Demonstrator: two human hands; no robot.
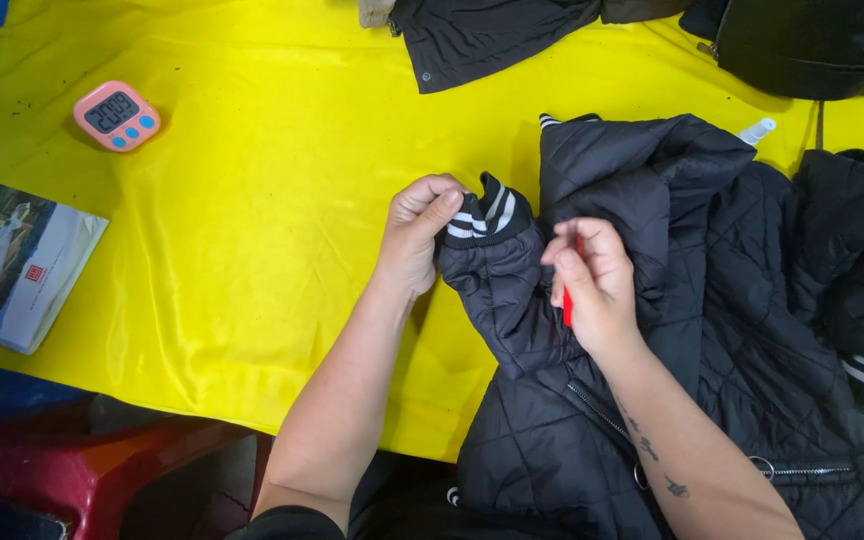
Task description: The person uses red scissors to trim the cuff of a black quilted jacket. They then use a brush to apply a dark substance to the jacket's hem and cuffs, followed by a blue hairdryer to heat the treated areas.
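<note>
A black quilted jacket lies on the yellow cloth at the right. My left hand pinches the striped ribbed cuff of its sleeve. My right hand rests on the sleeve next to the cuff and holds a small red tool, mostly hidden by the fingers. Both forearms reach in from the lower edge.
A pink digital timer sits at the far left on the cloth. A booklet lies at the left edge. More black garments and a black bag lie at the far side. A red stool stands below the table edge.
</note>
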